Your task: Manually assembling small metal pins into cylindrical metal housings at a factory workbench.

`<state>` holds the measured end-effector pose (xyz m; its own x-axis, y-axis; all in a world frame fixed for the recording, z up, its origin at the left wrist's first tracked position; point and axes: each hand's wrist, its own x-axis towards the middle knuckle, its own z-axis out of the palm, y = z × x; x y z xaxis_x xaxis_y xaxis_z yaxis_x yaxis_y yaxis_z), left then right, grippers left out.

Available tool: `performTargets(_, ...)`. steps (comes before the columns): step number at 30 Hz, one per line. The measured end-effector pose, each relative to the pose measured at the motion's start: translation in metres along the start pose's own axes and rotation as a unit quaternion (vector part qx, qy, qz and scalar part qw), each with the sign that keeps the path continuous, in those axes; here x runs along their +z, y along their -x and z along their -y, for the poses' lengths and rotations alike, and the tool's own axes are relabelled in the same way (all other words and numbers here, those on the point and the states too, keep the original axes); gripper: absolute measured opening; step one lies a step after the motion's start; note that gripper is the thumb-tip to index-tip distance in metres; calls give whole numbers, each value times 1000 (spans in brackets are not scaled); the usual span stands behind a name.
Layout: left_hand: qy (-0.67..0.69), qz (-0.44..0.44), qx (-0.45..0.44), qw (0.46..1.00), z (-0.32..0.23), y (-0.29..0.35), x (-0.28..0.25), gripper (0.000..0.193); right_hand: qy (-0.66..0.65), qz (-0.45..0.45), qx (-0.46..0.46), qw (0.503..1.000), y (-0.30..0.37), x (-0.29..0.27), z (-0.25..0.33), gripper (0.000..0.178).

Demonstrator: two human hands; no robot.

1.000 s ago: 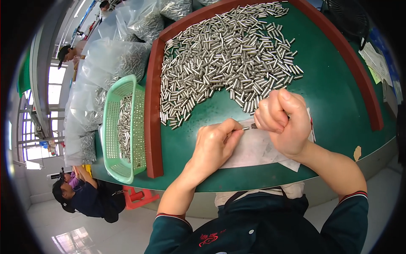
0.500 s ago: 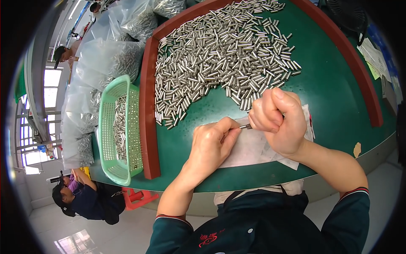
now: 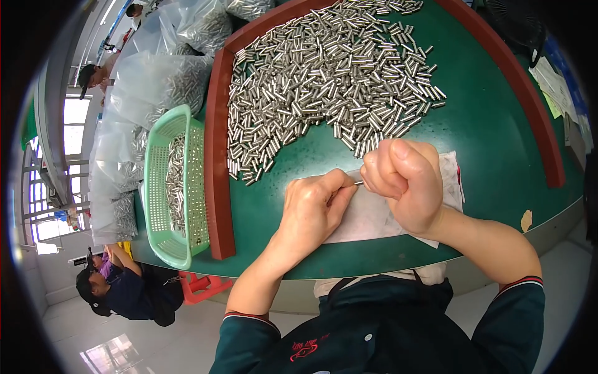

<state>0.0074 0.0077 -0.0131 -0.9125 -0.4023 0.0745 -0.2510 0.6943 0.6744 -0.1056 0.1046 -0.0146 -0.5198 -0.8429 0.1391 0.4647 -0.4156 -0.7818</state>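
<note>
My left hand (image 3: 311, 209) is closed, thumb and forefinger pinching a small metal pin (image 3: 358, 183) whose tip shows between my hands. Close on its right, my right hand (image 3: 408, 187) is curled into a fist with the thumb on top. Whatever the fist holds is hidden by its fingers. Both hands are over a whitish cloth (image 3: 367, 218) on the green tabletop (image 3: 492, 143). Beyond them spreads a large heap of short, shiny metal pins (image 3: 324, 81), its near edge just past my right fist.
Dark red wooden rails (image 3: 219, 168) border the table. Left of the rail stands a light green perforated basket (image 3: 163, 249) with pins inside. Clear plastic bags (image 3: 156, 87) of metal pieces are stacked behind it. A black fan (image 3: 514, 25) is at far right; a co-worker (image 3: 124, 280) sits at lower left.
My right fist has shifted slightly left and down, closer to my left fingers. Less of the metal piece shows between the hands now. The left hand keeps its pinch.
</note>
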Motion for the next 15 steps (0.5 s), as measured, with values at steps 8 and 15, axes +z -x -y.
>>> performTargets(8, -9, 11, -15, 1000, -5, -2, -2, 5, -40, -3, -5, 999, -4, -2, -2, 36)
performTargets(15, -16, 1, -25, 1000, -4, -1, 2, 6, -67, -3, -11, 998, -6, -8, 2, 36)
